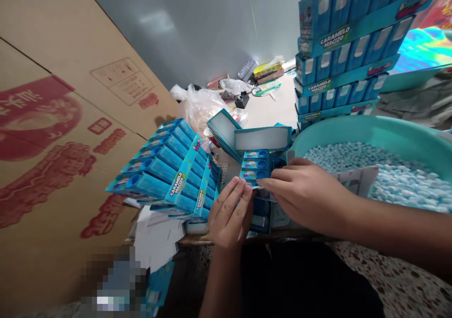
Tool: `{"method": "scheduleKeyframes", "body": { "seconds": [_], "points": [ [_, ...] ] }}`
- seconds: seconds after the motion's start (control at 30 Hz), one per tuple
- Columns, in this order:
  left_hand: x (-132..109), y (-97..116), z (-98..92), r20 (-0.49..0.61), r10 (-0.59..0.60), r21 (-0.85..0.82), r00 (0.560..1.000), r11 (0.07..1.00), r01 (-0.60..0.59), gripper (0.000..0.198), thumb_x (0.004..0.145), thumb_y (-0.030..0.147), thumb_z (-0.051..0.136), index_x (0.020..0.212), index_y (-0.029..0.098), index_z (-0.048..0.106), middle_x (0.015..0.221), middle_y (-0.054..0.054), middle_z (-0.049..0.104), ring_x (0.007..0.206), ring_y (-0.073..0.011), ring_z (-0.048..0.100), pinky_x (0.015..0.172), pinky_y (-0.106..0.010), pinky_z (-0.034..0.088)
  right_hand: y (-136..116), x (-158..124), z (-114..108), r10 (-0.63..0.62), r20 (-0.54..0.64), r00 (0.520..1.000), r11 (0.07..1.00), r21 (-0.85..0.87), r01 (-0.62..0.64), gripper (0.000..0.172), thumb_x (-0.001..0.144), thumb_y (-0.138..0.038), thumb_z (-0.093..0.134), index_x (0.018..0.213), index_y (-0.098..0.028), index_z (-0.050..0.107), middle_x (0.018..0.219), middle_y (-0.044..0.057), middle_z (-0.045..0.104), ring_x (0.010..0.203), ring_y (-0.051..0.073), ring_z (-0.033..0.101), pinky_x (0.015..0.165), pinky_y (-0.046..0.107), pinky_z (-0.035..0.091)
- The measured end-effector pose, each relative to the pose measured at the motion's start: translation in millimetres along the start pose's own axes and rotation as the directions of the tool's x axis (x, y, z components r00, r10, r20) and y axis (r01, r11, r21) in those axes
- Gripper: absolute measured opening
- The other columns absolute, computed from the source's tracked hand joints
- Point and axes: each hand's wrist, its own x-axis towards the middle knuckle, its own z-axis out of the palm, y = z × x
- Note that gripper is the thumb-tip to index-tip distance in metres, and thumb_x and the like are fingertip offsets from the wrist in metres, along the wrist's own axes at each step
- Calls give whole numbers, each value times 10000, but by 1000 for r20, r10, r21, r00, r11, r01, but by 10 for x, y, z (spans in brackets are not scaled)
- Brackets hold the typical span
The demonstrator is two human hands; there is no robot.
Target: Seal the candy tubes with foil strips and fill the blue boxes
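A row of small blue candy boxes (255, 163), each with a dark blue oval on its end, stands upright in front of me. My left hand (230, 210) is closed, its fingers together against the nearest small box (251, 184). From the other side my right hand (306, 190) pinches at that same box, its fingers bent; their undersides are hidden. Behind the row rise the white inner faces of open blue display cartons (262, 140). More blue boxes (260, 214) show below, between my hands.
Filled display cartons (169, 167) lean at left beside a big brown cardboard box (70, 96). Others form a tall stack (339, 54) at back right. A turquoise basin (353, 127) holds pale blue wrapped candies (409, 186). Plastic bags (197, 103) lie at the back.
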Motion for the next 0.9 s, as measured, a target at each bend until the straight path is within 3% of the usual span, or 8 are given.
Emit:
{"method": "scheduleKeyframes", "body": {
  "seconds": [0.37,0.63,0.9],
  "points": [
    [-87,-3,-20,49,-16,-6,999,1000,16,611,841,29,704,1395,243,561,1288,-84,698,1240,-254,640,975,-392,583,15,1,6,10,8,1000,1000,1,-10,233,889,-70,506,970,-159,705,705,17,664,597,150,533,673,323,322],
    [-60,3,-87,106,7,-14,994,1000,-6,530,848,6,667,1335,206,607,1246,-123,717,1243,-275,638,963,-391,578,11,-2,11,3,-14,1000,1000,5,-3,227,891,-72,503,965,-152,703,712,19,667,597,156,537,665,326,307],
    [-75,-11,-69,82,28,8,996,1000,-29,551,821,-7,687,1320,213,613,1235,-110,722,1223,-275,651,951,-398,591,5,2,5,13,13,1000,1000,2,-13,195,906,-82,513,910,-164,690,711,17,662,609,154,529,674,331,293]
  ]
}}
